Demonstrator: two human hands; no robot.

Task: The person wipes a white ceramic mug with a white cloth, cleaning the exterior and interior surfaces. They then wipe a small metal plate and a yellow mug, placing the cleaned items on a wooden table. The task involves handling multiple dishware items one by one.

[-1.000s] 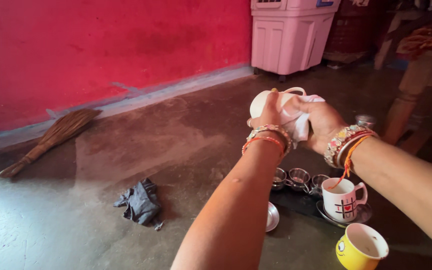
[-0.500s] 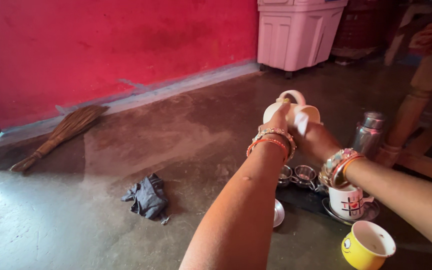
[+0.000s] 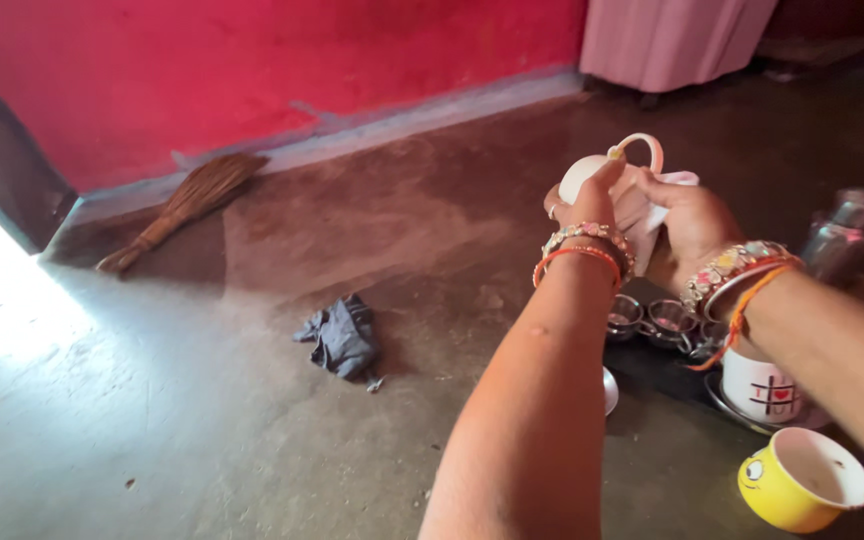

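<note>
Head view: left hand (image 3: 592,200) grips a white cup (image 3: 592,172) up in the air, far right of the scene, over the floor; fingers wrapped round its body, pink handle on top. Right hand (image 3: 687,220) is closed on a white cloth (image 3: 664,195) and presses it vs. the cup's side.

Cup looks hard and smooth, prob. light; it would break if dropped on the hard floor (image 3: 202,420); may be slick if wet. Best hold: round the body or by the handle loop. Cloth is soft and floppy; bunches easy.

Below the hands it's crowded: small steel cups (image 3: 652,318), a white mug w/ a heart (image 3: 767,385) on a steel plate, a yellow mug (image 3: 802,480) near right; a steel flask (image 3: 842,240) far right. Open room is to the left; only a dark rag (image 3: 340,335) there, broom (image 3: 187,205) by the red wall, well apart.
</note>
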